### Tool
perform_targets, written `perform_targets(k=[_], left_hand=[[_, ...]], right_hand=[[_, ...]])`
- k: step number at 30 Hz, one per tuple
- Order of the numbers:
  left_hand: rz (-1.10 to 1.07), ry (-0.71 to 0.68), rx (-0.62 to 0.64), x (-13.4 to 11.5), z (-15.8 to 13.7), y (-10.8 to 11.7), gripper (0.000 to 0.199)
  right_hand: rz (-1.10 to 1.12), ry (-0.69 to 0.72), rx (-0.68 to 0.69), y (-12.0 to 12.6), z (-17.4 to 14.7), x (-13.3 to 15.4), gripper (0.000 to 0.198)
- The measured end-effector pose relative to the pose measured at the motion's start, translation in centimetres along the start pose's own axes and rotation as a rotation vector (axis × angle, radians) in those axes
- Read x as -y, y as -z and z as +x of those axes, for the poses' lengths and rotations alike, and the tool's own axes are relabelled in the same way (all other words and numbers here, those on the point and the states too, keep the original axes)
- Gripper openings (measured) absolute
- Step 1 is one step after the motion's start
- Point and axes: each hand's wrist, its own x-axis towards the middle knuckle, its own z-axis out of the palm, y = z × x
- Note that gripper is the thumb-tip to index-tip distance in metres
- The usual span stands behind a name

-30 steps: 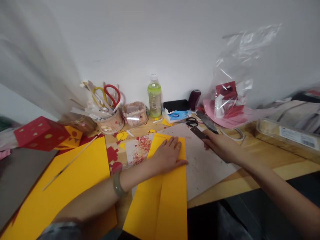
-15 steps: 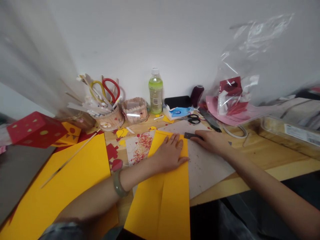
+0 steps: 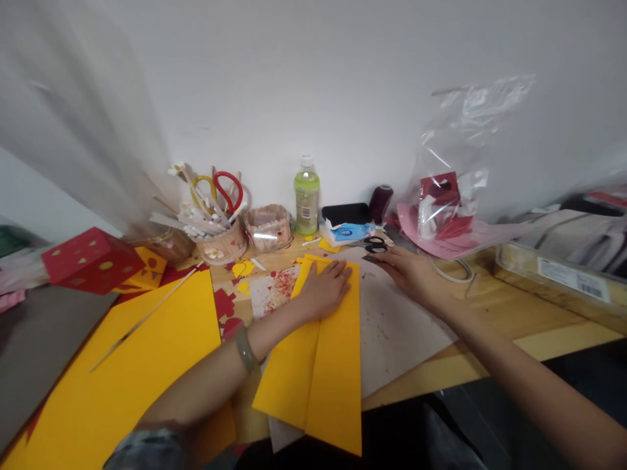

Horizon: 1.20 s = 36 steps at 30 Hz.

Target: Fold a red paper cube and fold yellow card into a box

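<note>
My left hand (image 3: 324,288) lies flat on a folded yellow paper (image 3: 336,365), fingers stretched over its far end. A lengthwise fold line runs down the paper, and its near end hangs past the table's front edge. Between the thumb and fingers of my right hand (image 3: 409,273) is a dark flat strip (image 3: 371,259), mostly covered by the hand; its kind cannot be made out. Under both is a greyish sheet (image 3: 392,333). Black-handled scissors (image 3: 375,245) lie just beyond my right hand.
Behind stand a pencil holder (image 3: 223,245), a small basket (image 3: 267,228), a green drink bottle (image 3: 306,199) and a tissue pack (image 3: 347,232). A large yellow sheet (image 3: 166,339) bears a thin stick. At right are a plastic bag (image 3: 455,150) and a clear-lidded box (image 3: 553,277).
The yellow paper and my left hand have shifted slightly, and more of its near end shows. My right hand still holds the strip, now more covered by its fingers. The view has tilted up a little.
</note>
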Motion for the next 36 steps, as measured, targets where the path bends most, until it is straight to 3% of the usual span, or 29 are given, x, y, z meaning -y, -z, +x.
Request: perform_targets(k=[5,13,21,36], left_hand=[[-0.024,0.013,0.001,1.1,0.7,-0.2,0.049],[-0.042,0.048,-0.004,1.0,0.8,-0.4,0.05],[-0.043,0.046,-0.014,1.0,0.8,-0.4,0.051],[-0.079,0.061,0.001,1.0,0.6,-0.3,0.051]], right_hand=[[-0.068,0.079,0.009,-1.6,0.5,0.8,0.027],[-0.145,0.209,0.03,-2.8,-0.2,1.8,0.028],[-0.189,0.339,0.039,-2.5,-1.4,2.5,0.031],[-0.142,0.504,0.045,-0.4,-6.1,6.5,0.033]])
